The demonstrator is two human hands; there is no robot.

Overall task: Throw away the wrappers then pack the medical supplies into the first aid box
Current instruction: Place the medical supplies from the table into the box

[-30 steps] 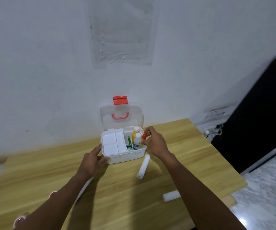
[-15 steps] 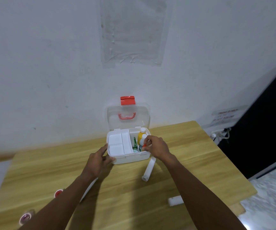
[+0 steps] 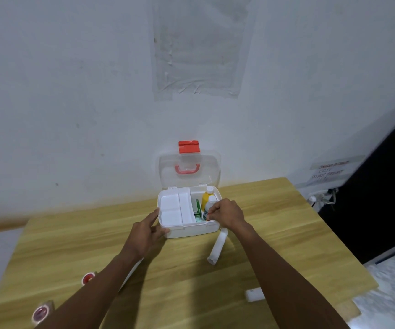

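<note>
First aid box [image 3: 191, 232], lid up, on worktop [image 3: 179, 283]: L hand [image 3: 144, 233] flat vs. left side; R hand [image 3: 227, 213] curled inside, hold unclear.

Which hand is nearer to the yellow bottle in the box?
Right. The right hand is at the box's front right corner, beside the white bottle just before the yellow bottle. The left hand rests against the box's left side, beyond the tray.
</note>
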